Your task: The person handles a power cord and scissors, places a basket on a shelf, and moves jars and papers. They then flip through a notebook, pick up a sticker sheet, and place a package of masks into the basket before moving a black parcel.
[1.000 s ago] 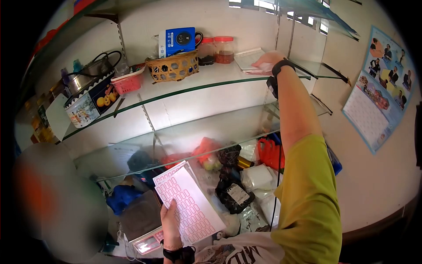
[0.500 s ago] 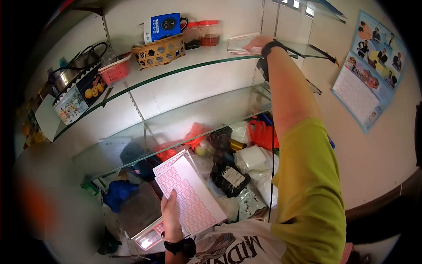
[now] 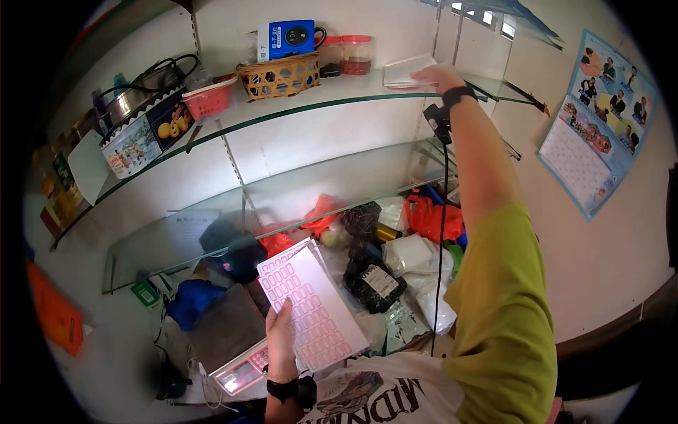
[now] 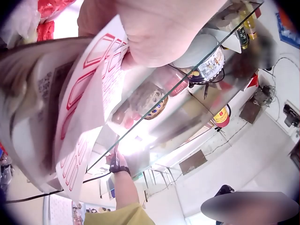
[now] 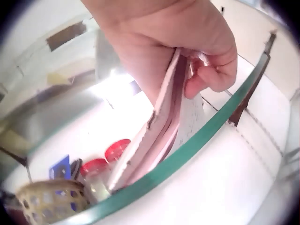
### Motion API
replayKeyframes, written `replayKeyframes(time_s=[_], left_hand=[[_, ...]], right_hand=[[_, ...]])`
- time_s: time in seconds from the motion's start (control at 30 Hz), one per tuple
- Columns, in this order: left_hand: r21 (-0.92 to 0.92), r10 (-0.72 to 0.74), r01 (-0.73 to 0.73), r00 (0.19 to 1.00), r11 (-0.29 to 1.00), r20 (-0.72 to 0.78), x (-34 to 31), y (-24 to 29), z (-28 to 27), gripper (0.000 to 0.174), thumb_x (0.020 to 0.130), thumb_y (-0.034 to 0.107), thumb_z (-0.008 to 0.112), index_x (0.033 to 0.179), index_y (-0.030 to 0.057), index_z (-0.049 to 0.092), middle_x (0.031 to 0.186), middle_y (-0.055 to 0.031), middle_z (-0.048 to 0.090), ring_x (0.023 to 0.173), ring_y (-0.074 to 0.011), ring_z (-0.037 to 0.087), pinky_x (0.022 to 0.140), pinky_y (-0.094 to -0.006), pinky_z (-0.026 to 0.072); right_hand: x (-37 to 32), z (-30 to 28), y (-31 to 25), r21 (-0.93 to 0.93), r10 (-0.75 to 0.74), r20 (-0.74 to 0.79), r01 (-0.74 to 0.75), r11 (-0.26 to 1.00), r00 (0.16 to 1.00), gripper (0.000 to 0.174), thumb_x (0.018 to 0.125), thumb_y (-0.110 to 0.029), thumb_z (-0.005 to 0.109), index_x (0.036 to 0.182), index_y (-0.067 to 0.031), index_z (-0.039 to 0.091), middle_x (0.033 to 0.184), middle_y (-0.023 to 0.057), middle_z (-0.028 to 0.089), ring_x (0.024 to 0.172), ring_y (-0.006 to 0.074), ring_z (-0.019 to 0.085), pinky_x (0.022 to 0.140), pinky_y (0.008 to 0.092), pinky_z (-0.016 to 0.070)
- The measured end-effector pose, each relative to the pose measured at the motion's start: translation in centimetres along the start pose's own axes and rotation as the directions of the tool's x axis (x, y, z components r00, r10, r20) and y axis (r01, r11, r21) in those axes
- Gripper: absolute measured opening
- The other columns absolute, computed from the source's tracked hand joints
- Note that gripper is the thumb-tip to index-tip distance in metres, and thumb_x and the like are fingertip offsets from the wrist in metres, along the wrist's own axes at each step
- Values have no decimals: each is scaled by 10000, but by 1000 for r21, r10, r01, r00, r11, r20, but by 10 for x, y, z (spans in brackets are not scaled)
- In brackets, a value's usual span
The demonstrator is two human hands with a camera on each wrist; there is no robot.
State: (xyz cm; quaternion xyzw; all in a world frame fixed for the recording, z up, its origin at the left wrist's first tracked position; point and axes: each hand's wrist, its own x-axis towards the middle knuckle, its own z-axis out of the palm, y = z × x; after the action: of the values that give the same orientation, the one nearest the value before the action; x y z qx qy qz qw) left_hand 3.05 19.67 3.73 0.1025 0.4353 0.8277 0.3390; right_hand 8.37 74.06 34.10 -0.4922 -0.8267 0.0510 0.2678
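Note:
My left hand (image 3: pixel 280 343) holds several sheets of labels (image 3: pixel 321 314) printed with rows of red-outlined boxes, its thumb lying on top. In the left wrist view the sheets bend away under the palm, and most fingers are hidden behind them. Up on the glass shelf, my right hand (image 3: pixel 439 75) grips a worn paper pad (image 3: pixel 404 72) with white and pink leaves. The right wrist view shows the pad (image 5: pixel 161 124) tilted up on its edge near the shelf's green rim, thumb on one side and curled fingers on the other.
Left of the pad stand red-lidded jars (image 3: pixel 357 55), a woven basket (image 3: pixel 279 76) with a blue box, and a pink basket (image 3: pixel 210 101). The glass shelf edge (image 3: pixel 339 100) runs below. Wrapped packages (image 3: pixel 374 283) and a scale (image 3: pixel 244 367) lie lower down. A black cable (image 3: pixel 442 233) hangs from my right wrist.
The head view has shifted a little. My right hand stays at the pad and its wrist has turned somewhat. The left hand keeps holding the label sheets in about the same place.

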Motion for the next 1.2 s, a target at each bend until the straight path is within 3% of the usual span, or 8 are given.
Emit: replayKeyframes(time_s=[0.07,0.17,0.2,0.27,0.73,0.97,1.03,1.2], left_hand=[[-8,-10,10,1000,1000,2,-2,-2,-1,339,941,131,534,1222,-58,507,1180,-95,585,1046,-160,561,921,-280,414],[29,25,-24,999,999,-45,-6,-2,-2,338,941,132,519,1227,-48,509,1183,-93,586,1058,-164,558,923,-280,414],[29,29,-28,999,999,-46,-8,-1,-5,338,941,132,519,1227,-48,509,1183,-93,586,1058,-164,558,923,-280,414],[-66,23,-25,999,997,-35,-10,7,-8,342,935,137,515,1226,-44,511,1179,-98,589,1060,-175,562,930,-288,418],[-372,25,56,978,926,209,-9,-12,-46,323,905,166,519,1197,27,522,1033,-69,626,961,-194,597,874,-329,468],[-358,-182,196,981,913,70,-54,32,-37,408,911,217,518,1246,-13,480,1082,-135,628,937,-262,636,833,-386,518],[-368,-188,189,981,910,40,-61,34,-46,408,912,215,518,1244,-17,479,1083,-137,628,934,-263,637,831,-391,519],[-126,-103,82,980,989,-172,-72,34,-56,339,928,139,521,1229,-18,524,1131,-96,615,984,-194,611,858,-323,483]], right_hand=[[-10,3,36,537,-592,-81,535,652,802,344,731,17,626,1064,-60,665,975,127,669,820,243,633,707,310,503],[-56,16,58,205,-735,-419,844,496,534,446,703,110,535,1114,-38,620,985,94,665,772,170,607,650,272,495],[-62,27,53,880,-327,-172,294,373,929,196,807,-8,608,997,-42,639,793,23,598,640,94,535,515,221,418],[-107,15,67,936,-94,224,-187,298,970,211,770,-46,676,974,-94,647,870,0,603,681,87,498,552,225,388],[-289,38,27,719,-314,551,-631,-290,773,357,908,-227,555,1166,20,543,1042,131,651,887,196,660,750,306,544],[-434,97,11,176,-885,-107,-868,-465,452,551,896,-343,537,1271,50,441,1091,149,632,909,208,645,776,297,530],[-489,114,23,667,-336,491,-595,-449,804,480,925,-276,462,1305,15,424,986,135,602,597,171,578,426,307,461],[-515,100,-18,500,-505,546,-744,-443,668,480,887,-206,531,1299,17,426,1210,132,574,1019,220,606,878,309,488]])
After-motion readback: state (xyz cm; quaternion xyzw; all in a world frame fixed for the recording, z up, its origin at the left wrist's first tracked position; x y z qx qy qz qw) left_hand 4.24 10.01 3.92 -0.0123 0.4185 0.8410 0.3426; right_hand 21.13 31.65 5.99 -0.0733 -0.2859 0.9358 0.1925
